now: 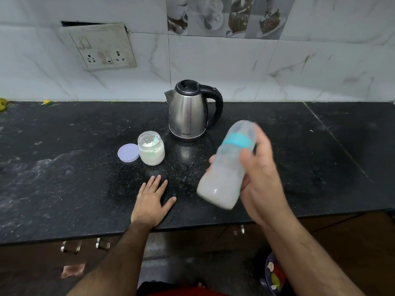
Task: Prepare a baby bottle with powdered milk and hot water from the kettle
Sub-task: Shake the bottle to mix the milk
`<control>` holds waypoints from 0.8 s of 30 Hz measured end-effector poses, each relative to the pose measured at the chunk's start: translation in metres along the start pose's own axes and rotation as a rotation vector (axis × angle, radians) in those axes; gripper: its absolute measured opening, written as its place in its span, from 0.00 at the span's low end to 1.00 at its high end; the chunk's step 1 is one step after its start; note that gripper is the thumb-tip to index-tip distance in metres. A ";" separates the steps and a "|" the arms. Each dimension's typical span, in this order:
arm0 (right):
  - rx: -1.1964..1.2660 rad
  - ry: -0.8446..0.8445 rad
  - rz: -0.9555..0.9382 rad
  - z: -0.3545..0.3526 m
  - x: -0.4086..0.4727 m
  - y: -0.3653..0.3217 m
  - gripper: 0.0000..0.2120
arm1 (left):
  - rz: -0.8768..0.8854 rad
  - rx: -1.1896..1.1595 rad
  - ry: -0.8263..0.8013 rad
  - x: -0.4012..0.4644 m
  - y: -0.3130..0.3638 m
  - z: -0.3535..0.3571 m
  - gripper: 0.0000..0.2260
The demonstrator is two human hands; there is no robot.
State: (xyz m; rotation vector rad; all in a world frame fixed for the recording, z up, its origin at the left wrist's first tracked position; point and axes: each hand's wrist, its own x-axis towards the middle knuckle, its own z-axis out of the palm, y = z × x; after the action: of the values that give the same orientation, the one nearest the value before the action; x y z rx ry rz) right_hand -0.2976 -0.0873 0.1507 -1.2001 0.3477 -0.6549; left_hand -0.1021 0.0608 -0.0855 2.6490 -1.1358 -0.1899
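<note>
We see a cloudy white baby bottle [224, 174] with a teal collar, a silver kettle [188, 112] with black lid and handle, a lilac lid [128, 152], and white powder in the clear jar [151, 150] on the speckled black counter [64, 167].

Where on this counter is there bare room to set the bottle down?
Bare counter lies right of the kettle, beyond the right hand holding the bottle. It is crowded around the powder jar, its lid and the flat left hand.

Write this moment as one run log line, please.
right hand: holds tilted, blurred translucent baby bottle | left hand: flat on black counter | powder jar: open
</note>
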 end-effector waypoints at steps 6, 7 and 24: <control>0.005 0.056 -0.028 -0.008 0.005 -0.008 0.42 | -0.003 -0.001 0.002 0.000 -0.001 0.002 0.39; -0.028 -0.016 0.006 -0.007 0.003 -0.006 0.43 | -0.005 0.000 -0.002 0.000 -0.001 0.002 0.39; 0.011 0.163 -0.069 -0.003 0.002 -0.007 0.33 | 0.001 -0.003 -0.018 0.000 -0.001 0.001 0.40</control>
State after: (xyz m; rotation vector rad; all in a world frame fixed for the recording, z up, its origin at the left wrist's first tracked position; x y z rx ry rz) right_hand -0.2999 -0.0926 0.1563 -1.1545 0.4403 -0.8163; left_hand -0.1020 0.0614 -0.0863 2.6491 -1.1415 -0.2154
